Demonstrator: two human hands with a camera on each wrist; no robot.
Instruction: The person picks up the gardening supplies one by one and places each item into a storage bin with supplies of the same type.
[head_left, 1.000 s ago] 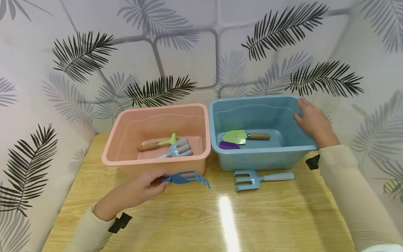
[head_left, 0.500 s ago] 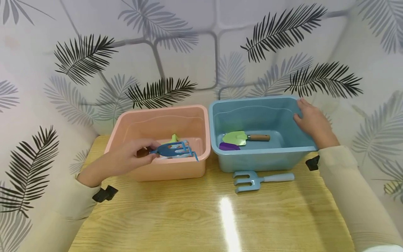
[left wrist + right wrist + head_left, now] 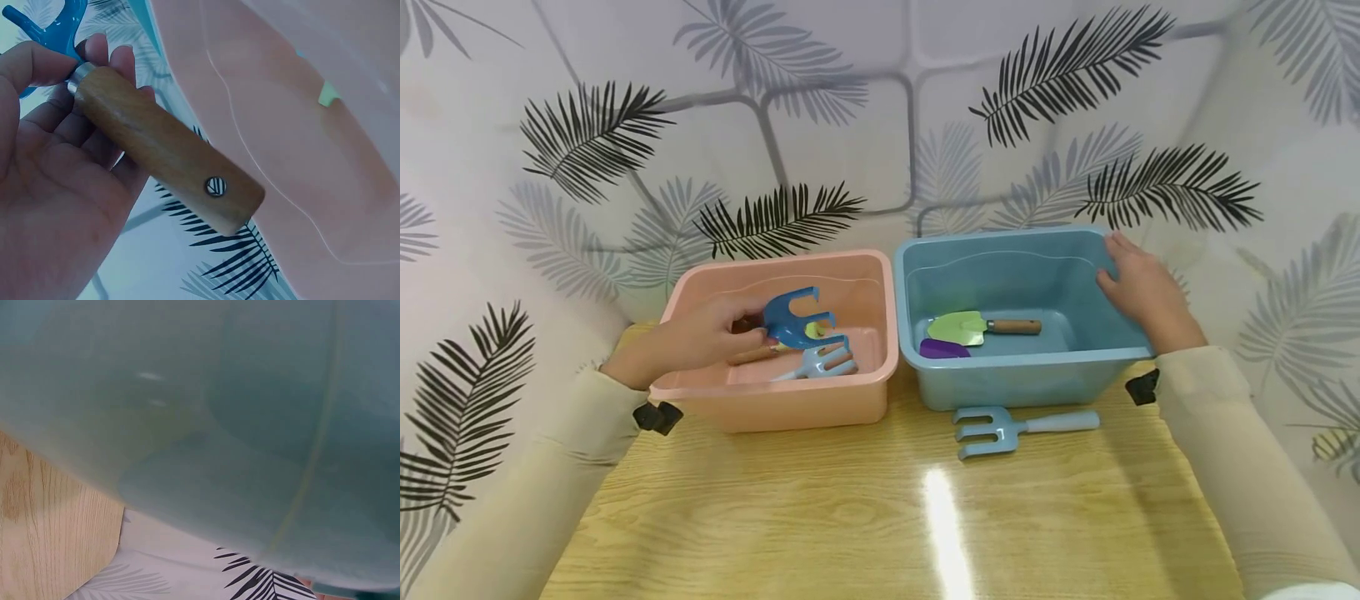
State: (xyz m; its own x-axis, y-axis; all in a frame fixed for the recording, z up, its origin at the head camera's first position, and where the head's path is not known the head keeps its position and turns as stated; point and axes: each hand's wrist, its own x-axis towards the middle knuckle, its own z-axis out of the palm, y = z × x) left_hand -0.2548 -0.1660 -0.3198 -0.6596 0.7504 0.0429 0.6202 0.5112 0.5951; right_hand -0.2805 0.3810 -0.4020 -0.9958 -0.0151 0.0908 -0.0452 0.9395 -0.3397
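My left hand (image 3: 715,333) pinches a blue three-tined hand fork (image 3: 786,323) over the pink tub (image 3: 812,408). The left wrist view shows thumb and fingers at its metal collar, with the wooden handle (image 3: 162,144) lying across the palm side. Below it in the tub lie a light-blue hand fork (image 3: 816,363) and a green tool with a wooden handle, partly hidden by the held fork. My right hand (image 3: 1146,287) grips the right rim of the blue tub (image 3: 1015,383), thumb inside. That tub holds a green trowel (image 3: 958,328) and a purple piece (image 3: 944,348).
Another light-blue hand fork (image 3: 1000,431) lies on the wooden table (image 3: 850,508) in front of the blue tub. Both tubs stand side by side against a leaf-patterned backdrop (image 3: 842,158). Only tub wall, table and backdrop show in the right wrist view.
My left hand has carried the blue fork from in front of the pink tub to over its inside, turning the tines to spread upright. The right hand stays on the blue tub's rim.
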